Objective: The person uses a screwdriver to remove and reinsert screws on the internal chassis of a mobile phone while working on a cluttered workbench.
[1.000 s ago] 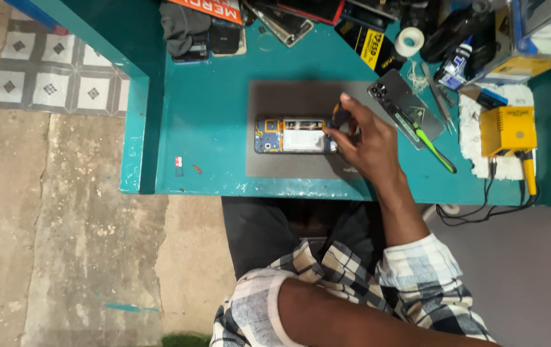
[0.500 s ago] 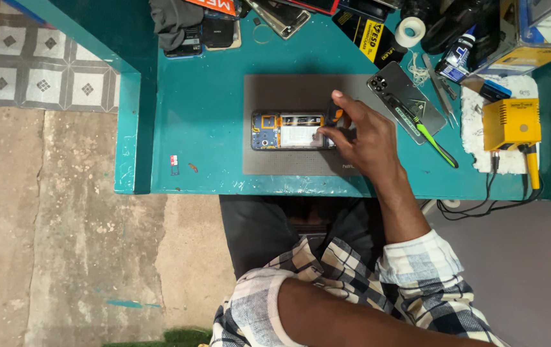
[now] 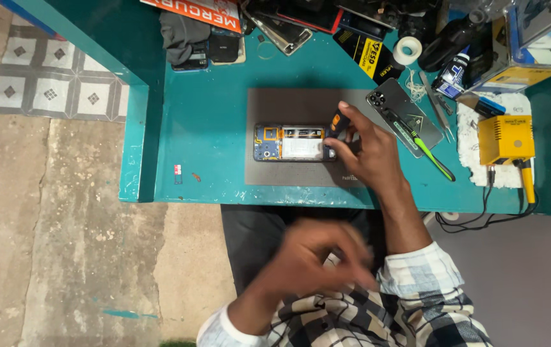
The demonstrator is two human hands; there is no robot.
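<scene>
An opened phone (image 3: pixel 294 142) with its back off lies on a grey mat (image 3: pixel 275 106) on the teal table (image 3: pixel 204 128). My right hand (image 3: pixel 368 154) grips a small black screwdriver with an orange mark (image 3: pixel 336 122), held upright at the phone's right end. My left hand (image 3: pixel 314 254) is blurred above my lap, below the table edge. Its fingers are loosely apart and nothing shows in them.
The phone's black back cover (image 3: pixel 397 112) lies right of the mat with a green-handled tool (image 3: pixel 433 157) across it. A yellow box with a cable (image 3: pixel 505 138) sits on a white cloth. A tape roll (image 3: pixel 407 49), tweezers (image 3: pixel 435 103), bottles and phone parts crowd the table's far edge.
My left hand has come up from beside my lap into view, blurred with motion. My right hand stays at the phone's right end with the screwdriver.
</scene>
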